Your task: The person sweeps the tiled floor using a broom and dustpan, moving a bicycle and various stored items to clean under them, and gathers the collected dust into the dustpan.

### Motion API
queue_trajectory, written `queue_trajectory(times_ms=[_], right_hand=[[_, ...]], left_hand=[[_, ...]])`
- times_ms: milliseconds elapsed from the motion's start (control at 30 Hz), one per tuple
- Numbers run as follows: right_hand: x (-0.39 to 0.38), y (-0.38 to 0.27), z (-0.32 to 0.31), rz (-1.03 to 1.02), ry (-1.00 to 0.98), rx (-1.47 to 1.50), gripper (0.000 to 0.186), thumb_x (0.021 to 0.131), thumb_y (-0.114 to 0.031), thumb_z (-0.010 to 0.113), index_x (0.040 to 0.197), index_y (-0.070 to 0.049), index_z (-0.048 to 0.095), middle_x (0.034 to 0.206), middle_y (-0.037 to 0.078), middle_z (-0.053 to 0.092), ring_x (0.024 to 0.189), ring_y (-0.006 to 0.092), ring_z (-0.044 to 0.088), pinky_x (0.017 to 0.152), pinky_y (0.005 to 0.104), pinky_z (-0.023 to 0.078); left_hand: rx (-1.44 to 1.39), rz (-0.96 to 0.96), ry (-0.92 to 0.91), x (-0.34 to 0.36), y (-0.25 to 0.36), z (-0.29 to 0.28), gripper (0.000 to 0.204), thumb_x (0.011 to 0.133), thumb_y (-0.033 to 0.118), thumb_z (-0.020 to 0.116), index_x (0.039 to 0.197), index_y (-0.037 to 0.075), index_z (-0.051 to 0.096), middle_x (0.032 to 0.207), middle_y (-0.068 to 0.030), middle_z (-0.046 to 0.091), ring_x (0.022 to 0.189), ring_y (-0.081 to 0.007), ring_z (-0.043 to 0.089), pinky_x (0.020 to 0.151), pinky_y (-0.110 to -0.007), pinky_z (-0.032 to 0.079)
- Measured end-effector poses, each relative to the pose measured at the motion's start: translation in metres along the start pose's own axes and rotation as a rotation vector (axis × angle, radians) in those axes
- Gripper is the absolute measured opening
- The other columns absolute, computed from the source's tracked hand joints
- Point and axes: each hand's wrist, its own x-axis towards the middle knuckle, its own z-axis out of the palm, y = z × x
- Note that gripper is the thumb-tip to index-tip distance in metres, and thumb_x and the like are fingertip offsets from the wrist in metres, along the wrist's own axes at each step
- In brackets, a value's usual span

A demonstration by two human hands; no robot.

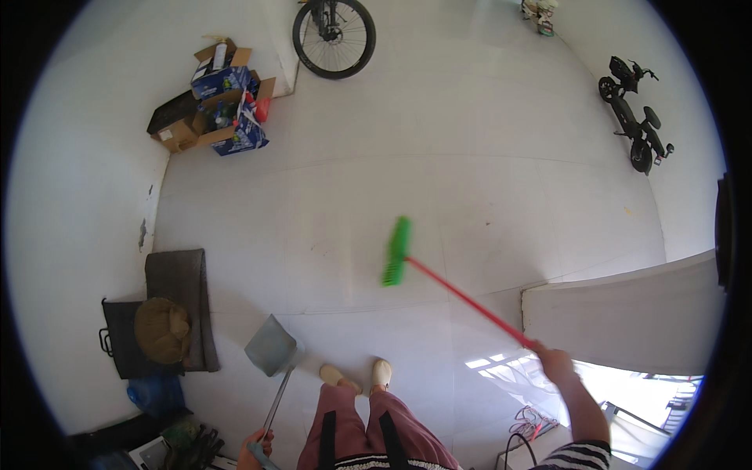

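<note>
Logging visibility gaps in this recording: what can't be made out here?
All in the head view:
Green broom head: bristle detail blurred.
Red handle: upper end hidden by the right hand.
Bicycle: mostly cut off by the top edge.
Dark floor speck: too small to identify.

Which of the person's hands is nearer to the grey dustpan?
The left. The left hand grips the grey dustpan by its handle; the right hand is away from it, off to the right, holding the red-handled broom.
</note>
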Motion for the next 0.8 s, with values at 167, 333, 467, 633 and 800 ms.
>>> queue_trajectory(times_ms=[167, 333, 467, 633, 800], right_hand=[[0.124, -0.155, 0.007, -0.332, 0.020, 0.060, 0.038, 0.086, -0.022, 0.038, 0.124, -0.027, 0.035, 0.070, 0.013, 0.057, 0.066, 0.0298, 0.058, 0.057, 0.0402, 0.046], [0.216, -0.180, 0.002, -0.320, -0.008, 0.047, 0.036, 0.086, -0.020, 0.037, 0.122, -0.024, 0.039, 0.071, 0.011, 0.058, 0.069, 0.0286, 0.059, 0.057, 0.0405, 0.046], [0.204, -0.067, -0.023, -0.109, -0.029, 0.018, 0.036, 0.085, -0.023, 0.041, 0.121, -0.026, 0.040, 0.068, 0.011, 0.058, 0.064, 0.0287, 0.059, 0.055, 0.0418, 0.045], [0.161, 0.048, -0.084, 0.332, -0.007, -0.062, 0.028, 0.085, -0.026, 0.041, 0.110, -0.018, 0.048, 0.065, 0.014, 0.059, 0.063, 0.0329, 0.059, 0.057, 0.0445, 0.047], [0.175, 0.068, -0.141, 0.344, 0.136, -0.027, 0.027, 0.086, -0.025, 0.040, 0.108, -0.014, 0.051, 0.060, 0.016, 0.056, 0.056, 0.0344, 0.057, 0.050, 0.0458, 0.045]], left_hand=[[0.079, 0.051, 0.084, -0.006, 0.045, 0.044, 0.019, 0.085, 0.021, 0.043, 0.088, 0.007, 0.055, 0.053, 0.0070, 0.039, 0.043, -0.0035, 0.035, 0.039, -0.015, 0.029], [0.228, 0.097, 0.080, 0.033, 0.081, 0.040, 0.020, 0.085, 0.020, 0.043, 0.092, 0.005, 0.056, 0.054, 0.0082, 0.038, 0.045, -0.0034, 0.033, 0.041, -0.016, 0.029], [0.378, 0.288, -0.005, 0.052, 0.116, 0.032, 0.026, 0.086, 0.022, 0.043, 0.099, 0.003, 0.054, 0.062, 0.0075, 0.040, 0.053, -0.0044, 0.034, 0.048, -0.018, 0.029], [0.398, 0.351, -0.050, -0.009, 0.247, 0.166, 0.034, 0.088, 0.028, 0.042, 0.104, -0.001, 0.052, 0.075, 0.0032, 0.048, 0.068, -0.0064, 0.042, 0.061, -0.020, 0.036], [-0.137, -0.309, -0.042, 0.146, 0.263, 0.095, 0.024, 0.087, 0.018, 0.045, 0.100, -0.003, 0.047, 0.075, -0.0078, 0.055, 0.046, -0.0106, 0.044, 0.040, -0.024, 0.039]])
